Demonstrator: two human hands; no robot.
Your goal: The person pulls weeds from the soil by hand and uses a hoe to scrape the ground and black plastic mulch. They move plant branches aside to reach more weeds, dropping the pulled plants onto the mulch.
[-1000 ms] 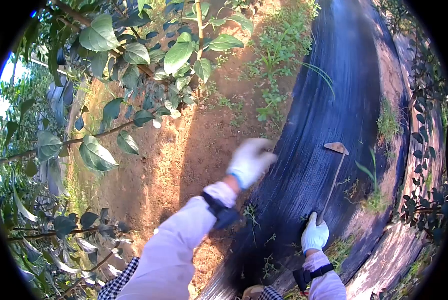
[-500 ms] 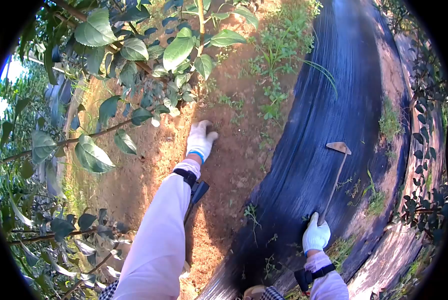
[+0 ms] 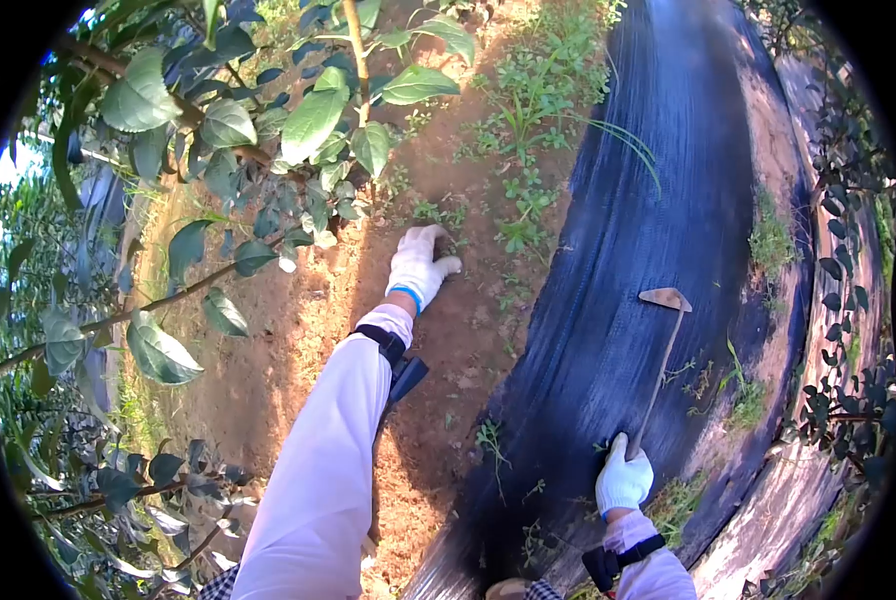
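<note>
My right hand (image 3: 624, 478) grips a likely light, stiff hoe (image 3: 658, 380) sensibly at its near end, my left hand (image 3: 420, 266) spread over soil (image 3: 468, 340).

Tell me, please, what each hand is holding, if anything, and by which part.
The right hand holds the hoe by its handle, well away from the blade; nothing shows in the left hand.

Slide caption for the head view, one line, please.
Gloved left hand by small weeds over bare soil; gloved right hand holding a hoe over black sheeting.
</note>
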